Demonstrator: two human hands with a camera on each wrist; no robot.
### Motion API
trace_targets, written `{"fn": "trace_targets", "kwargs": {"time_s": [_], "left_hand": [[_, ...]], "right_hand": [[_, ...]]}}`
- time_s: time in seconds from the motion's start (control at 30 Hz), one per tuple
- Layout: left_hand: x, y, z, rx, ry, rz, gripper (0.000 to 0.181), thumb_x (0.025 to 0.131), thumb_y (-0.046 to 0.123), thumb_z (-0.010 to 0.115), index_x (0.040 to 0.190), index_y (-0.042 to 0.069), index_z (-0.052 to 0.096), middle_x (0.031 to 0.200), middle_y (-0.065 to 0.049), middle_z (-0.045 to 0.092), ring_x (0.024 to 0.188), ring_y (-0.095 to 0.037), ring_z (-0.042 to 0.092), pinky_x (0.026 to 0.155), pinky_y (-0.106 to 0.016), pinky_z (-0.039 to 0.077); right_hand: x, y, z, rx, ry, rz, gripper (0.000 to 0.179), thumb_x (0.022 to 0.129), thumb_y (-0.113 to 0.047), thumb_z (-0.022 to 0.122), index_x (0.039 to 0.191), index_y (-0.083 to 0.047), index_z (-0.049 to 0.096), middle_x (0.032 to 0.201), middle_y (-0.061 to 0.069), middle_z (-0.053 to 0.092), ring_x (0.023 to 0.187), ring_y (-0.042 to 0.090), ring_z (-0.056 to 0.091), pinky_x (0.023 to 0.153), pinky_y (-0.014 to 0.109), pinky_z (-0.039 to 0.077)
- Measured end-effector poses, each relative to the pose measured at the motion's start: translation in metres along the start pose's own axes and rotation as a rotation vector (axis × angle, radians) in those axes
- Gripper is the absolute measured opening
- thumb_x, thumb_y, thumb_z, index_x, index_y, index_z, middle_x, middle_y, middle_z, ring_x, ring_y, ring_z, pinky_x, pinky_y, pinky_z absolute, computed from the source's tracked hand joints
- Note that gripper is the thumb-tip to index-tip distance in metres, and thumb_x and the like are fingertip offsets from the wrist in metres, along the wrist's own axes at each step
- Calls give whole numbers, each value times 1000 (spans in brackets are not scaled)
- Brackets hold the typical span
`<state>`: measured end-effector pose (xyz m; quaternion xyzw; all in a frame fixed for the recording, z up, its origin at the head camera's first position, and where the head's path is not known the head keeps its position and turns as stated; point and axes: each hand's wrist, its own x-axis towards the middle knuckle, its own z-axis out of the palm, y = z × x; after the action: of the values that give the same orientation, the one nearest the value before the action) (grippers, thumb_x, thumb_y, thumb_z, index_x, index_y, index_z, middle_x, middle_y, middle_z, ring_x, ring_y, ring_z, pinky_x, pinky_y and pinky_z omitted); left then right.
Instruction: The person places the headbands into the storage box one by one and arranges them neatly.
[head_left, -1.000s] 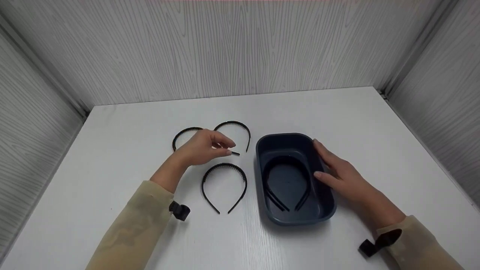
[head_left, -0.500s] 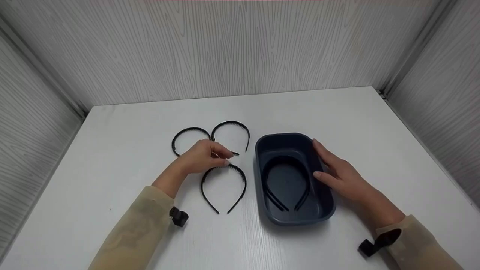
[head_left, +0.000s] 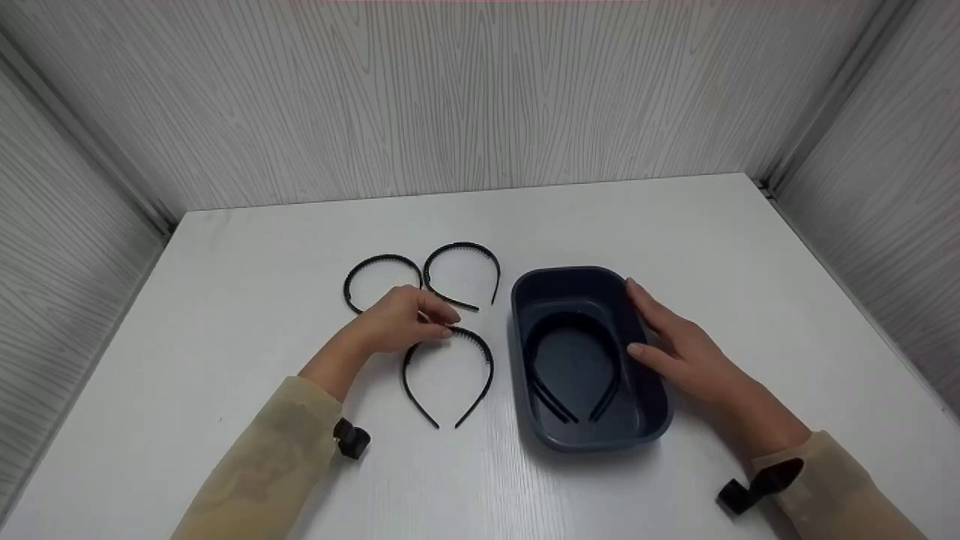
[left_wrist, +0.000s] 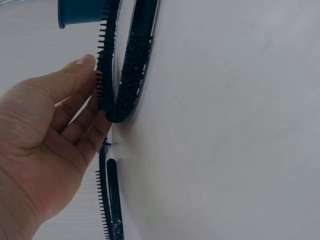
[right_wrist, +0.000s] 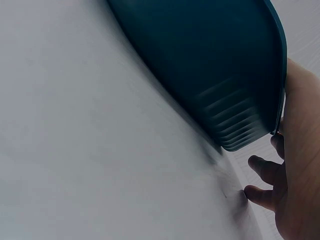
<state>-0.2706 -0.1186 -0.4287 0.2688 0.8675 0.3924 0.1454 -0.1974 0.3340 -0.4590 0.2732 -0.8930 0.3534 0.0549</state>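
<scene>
My left hand (head_left: 401, 319) has its thumb and fingertips at the toothed top of the nearest black headband (head_left: 489, 358), pinching it. In the left wrist view, the thumb is on the comb teeth (left_wrist: 104, 75) and the other fingers lie behind the band. This headband lies on the white table, its two ends toward me. A dark blue plastic bin (head_left: 525, 420) stands to its right, with black headbands (head_left: 617, 367) nested inside. My right hand (head_left: 694, 360) holds the bin's right rim, thumb over the edge and fingers along the outer wall (right_wrist: 240, 115).
Two more black headbands lie farther back, a left one (head_left: 360, 264) and a right one (head_left: 480, 247), close together behind my left hand. Grey wood-patterned panels (head_left: 450, 97) wall the table (head_left: 225, 300) at the back and both sides.
My left hand has come toward me from the back headbands to the top of the nearest one. The right hand and the bin have stayed put.
</scene>
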Motion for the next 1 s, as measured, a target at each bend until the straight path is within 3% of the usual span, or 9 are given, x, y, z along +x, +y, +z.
{"fn": "trace_targets", "kwargs": {"time_s": [0.5, 1.0], "left_hand": [[5, -7, 5, 31, 3, -6, 20, 94, 9, 82, 113, 13, 84, 115, 2, 78, 114, -17, 68, 98, -36, 54], [9, -3, 13, 42, 9, 68, 15, 95, 7, 80, 107, 13, 86, 112, 1, 78, 114, -21, 68, 102, -41, 53]], "right_hand": [[0, 1, 0, 1, 4, -13, 82, 104, -19, 67, 171, -18, 20, 175, -1, 21, 160, 19, 22, 123, 17, 17], [0, 0, -1, -17, -13, -18, 81, 105, -19, 66, 171, -17, 19, 176, 3, 20, 160, 19, 21, 122, 16, 17]]}}
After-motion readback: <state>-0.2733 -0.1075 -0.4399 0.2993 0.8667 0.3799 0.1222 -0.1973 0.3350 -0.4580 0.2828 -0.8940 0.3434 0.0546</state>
